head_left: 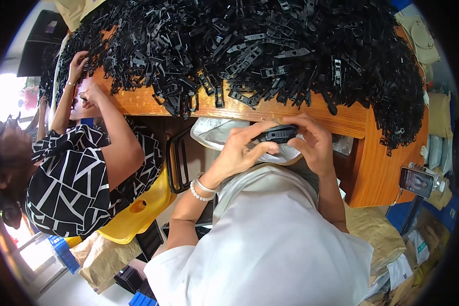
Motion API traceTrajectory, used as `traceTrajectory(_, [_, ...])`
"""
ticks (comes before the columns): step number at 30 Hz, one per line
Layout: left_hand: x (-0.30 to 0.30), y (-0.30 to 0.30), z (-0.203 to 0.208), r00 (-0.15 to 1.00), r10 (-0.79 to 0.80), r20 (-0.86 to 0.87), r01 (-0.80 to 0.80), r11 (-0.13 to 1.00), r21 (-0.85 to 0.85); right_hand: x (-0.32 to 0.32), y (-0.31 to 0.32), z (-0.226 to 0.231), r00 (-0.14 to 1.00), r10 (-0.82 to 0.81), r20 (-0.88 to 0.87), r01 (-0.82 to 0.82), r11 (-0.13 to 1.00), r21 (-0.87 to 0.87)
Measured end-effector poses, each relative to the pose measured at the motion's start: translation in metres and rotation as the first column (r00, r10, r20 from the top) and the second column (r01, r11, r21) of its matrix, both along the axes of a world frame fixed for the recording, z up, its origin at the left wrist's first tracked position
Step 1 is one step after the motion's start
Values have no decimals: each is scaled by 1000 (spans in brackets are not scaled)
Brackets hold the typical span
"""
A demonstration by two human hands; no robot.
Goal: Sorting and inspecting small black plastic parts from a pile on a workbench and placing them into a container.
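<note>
Huge heap of black plastic clips (250,46) covering wooden counter (352,120), spilling over right edge. Co-worker in black-white patterned top (76,173) at my left, on yellow chair (143,206), both hands in pile. Phone (416,181) propped at counter's right side. Clips flat, slotted, matte. My left hand (239,150) and right hand (311,143) both gripping 1 black clip (276,134) between them, just below counter edge, over white bag (214,132).
</note>
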State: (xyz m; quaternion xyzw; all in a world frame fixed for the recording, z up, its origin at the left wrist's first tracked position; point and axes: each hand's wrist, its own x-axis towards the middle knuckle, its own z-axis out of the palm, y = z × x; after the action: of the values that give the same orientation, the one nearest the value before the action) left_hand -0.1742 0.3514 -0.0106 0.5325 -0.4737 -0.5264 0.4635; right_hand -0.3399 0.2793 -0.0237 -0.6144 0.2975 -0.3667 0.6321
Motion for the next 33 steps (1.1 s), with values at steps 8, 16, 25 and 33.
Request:
traceTrajectory(8, [50, -20, -38, 643, 495, 584, -302, 865, -400, -4, 13, -12, 927, -25, -375, -100, 945, -310])
traceTrajectory(16, [90, -57, -36, 384, 682, 623, -316, 731, -605, -8, 15, -21, 885, 28, -465, -174, 946, -273])
traceTrajectory(25, [103, -97, -26, 468, 633, 617, -255, 765, -591, -11, 21, -27, 868, 11, -496, -149, 960, -239])
traceTrajectory(33, [115, -122, -27, 383, 573, 724, -540, 775, -328, -36, 11, -19, 875, -227, -428, 105, 951, -291])
